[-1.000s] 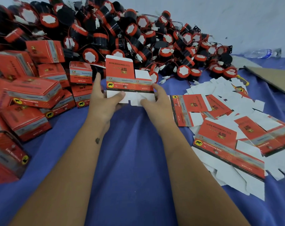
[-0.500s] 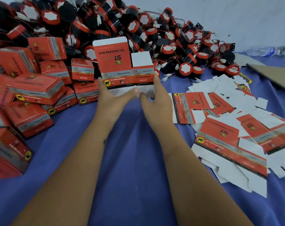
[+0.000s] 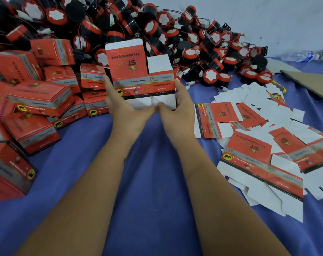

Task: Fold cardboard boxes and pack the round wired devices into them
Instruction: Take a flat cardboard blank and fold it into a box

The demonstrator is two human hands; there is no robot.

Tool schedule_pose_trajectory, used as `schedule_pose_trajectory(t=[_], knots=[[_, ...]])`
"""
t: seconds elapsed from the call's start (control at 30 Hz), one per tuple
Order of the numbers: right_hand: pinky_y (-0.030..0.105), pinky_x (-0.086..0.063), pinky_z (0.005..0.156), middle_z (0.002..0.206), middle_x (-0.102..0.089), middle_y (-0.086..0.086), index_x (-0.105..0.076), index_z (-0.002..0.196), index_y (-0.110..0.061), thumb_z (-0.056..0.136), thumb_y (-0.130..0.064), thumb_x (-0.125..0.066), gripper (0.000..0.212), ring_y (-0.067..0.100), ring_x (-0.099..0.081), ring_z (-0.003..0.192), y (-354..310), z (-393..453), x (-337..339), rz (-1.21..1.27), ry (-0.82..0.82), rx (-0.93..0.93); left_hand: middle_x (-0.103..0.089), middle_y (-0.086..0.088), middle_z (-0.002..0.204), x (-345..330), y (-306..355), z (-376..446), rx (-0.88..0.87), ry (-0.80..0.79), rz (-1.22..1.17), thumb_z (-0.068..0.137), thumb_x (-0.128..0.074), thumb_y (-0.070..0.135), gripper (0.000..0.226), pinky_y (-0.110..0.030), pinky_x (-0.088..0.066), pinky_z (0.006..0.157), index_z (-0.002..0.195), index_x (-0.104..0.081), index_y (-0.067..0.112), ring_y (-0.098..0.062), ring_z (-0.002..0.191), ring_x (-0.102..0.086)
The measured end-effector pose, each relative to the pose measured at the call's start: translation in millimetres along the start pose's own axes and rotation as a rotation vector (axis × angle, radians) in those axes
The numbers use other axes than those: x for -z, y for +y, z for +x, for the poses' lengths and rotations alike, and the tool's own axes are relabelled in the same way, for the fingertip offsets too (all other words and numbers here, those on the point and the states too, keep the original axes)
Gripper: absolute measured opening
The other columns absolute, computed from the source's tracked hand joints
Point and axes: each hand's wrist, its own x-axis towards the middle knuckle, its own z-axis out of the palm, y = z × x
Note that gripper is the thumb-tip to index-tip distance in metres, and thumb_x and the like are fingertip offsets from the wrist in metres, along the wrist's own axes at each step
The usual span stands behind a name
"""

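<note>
Held upright above the blue cloth-covered table, near its middle toward the far edge: one red and white printed cardboard box, half formed, lid flap standing up and white bottom flaps hanging down

Gripped at its left side by the left hand, fingers curled behind the left wall, thumb pressed on the white bottom flap

Gripped at its right side by the right hand, fingers curled round the right wall, thumb on the bottom flap; both thumb tips touching each other under the middle of the box

Heaped along the far edge, from the far left corner toward the right: a big pile of round black and red wired devices with white faces, just behind the held box

Stacked along the left edge: many closed red cardboard boxes, some tilted, some lying on their sides

Scattered over the right side of the table: flat unfolded red and white box blanks, overlapping one another

Lay near the far right corner: a clear plastic bottle on its side, and beside it, at the right edge, a flat brown cardboard sheet
</note>
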Motion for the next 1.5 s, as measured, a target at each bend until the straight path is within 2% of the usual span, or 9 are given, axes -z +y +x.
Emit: schedule_pose_trajectory(t=[0.27, 0.4, 0.5, 0.6, 0.7, 0.9, 1.1, 1.33, 1.5], knots=[[0.025, -0.056, 0.073, 0.105, -0.068, -0.006, -0.054, 0.127, -0.02, 0.08, 0.012, -0.053, 0.057, 0.008, -0.065, 0.09, -7, -3, -1, 0.012, 0.006, 0.103, -0.034, -0.003, 0.15, 4, 1, 4, -0.011, -0.016, -0.053, 0.069, -0.09, 0.019, 0.132, -0.021, -0.043, 0.103, 0.157, 0.006, 0.025, -0.011, 0.132, -0.045], [0.019, -0.049, 0.087, 0.129, -0.058, -0.012, -0.041, 0.146, -0.021, 0.086, 0.008, -0.052, 0.067, 0.011, -0.056, 0.114, -6, -6, 3, -0.157, -0.019, 0.226, -0.052, 0.009, 0.123, 5, 2, 2, -0.069, -0.069, -0.153, 0.076, -0.075, 0.003, 0.117, -0.012, -0.052, 0.068, 0.157, 0.004, 0.033, -0.012, 0.089, -0.065], [0.026, -0.049, 0.077, 0.124, -0.059, 0.003, -0.034, 0.151, -0.023, 0.083, 0.008, -0.051, 0.077, 0.017, -0.053, 0.103, -3, -5, 6, -0.371, -0.049, 0.353, -0.03, 0.02, 0.133, 9, 8, -1, -0.065, -0.109, -0.242, 0.078, -0.066, 0.004, 0.107, -0.011, -0.051, 0.071, 0.156, -0.004, 0.04, 0.001, 0.089, -0.064], [0.041, -0.049, 0.065, 0.115, -0.056, 0.004, -0.03, 0.153, -0.025, 0.08, 0.009, -0.049, 0.082, 0.024, -0.051, 0.097, -2, -3, 7, -0.566, -0.107, 0.369, -0.055, 0.024, 0.126, 13, 13, -1, -0.005, -0.183, -0.361, 0.08, -0.052, 0.007, 0.085, -0.029, -0.057, 0.084, 0.149, -0.027, 0.049, -0.003, 0.101, -0.065], [0.044, -0.049, 0.075, 0.119, -0.053, 0.008, -0.032, 0.152, -0.024, 0.083, -0.002, -0.053, 0.076, 0.029, -0.049, 0.108, 3, 0, 10, -0.641, -0.169, 0.295, -0.069, 0.03, 0.106, 15, 17, -2, 0.021, -0.321, -0.425, 0.087, -0.038, 0.001, 0.072, -0.031, -0.058, 0.079, 0.139, -0.04, 0.051, -0.011, 0.102, -0.069], [0.041, -0.037, 0.105, 0.136, -0.05, -0.003, -0.036, 0.149, -0.033, 0.083, -0.032, -0.057, 0.069, 0.022, -0.041, 0.123, 5, -5, 7, -0.448, -0.294, 0.166, -0.074, 0.01, 0.098, 15, 16, 0, 0.104, -0.282, -0.622, 0.094, -0.03, 0.002, 0.05, -0.033, -0.058, 0.066, 0.13, -0.043, 0.034, -0.013, 0.084, -0.071], [0.041, -0.039, 0.101, 0.127, -0.058, 0.008, -0.054, 0.132, -0.006, 0.075, -0.008, -0.071, 0.06, 0.024, -0.046, 0.119, 1, -2, 5, -0.411, -0.021, 0.332, -0.068, -0.009, 0.105, 9, 15, 1, 0.277, -0.22, -0.829, 0.097, -0.033, 0.004, 0.041, -0.041, -0.058, 0.072, 0.136, -0.036, 0.012, -0.028, 0.088, -0.068], [0.033, -0.034, 0.108, 0.136, -0.046, 0.013, -0.063, 0.122, -0.008, 0.073, -0.008, -0.075, 0.05, 0.027, -0.041, 0.13, 0, 1, 8, -0.403, 0.003, 0.251, -0.072, -0.003, 0.11, 10, 10, 2, 0.281, -0.277, -0.4, 0.098, -0.038, 0.021, 0.031, -0.035, -0.058, 0.063, 0.124, -0.05, 0.031, -0.027, 0.079, -0.074], [0.033, -0.039, 0.102, 0.127, -0.05, 0.016, -0.061, 0.125, -0.003, 0.074, -0.001, -0.072, 0.052, 0.029, -0.047, 0.12, 0, 2, 9, -0.425, 0.0, 0.302, -0.047, 0.002, 0.131, 19, -3, 4, -0.24, -0.138, 0.339, 0.081, -0.054, 0.028, 0.056, -0.027, -0.047, 0.084, 0.136, -0.046, 0.033, -0.016, 0.113, -0.052]])
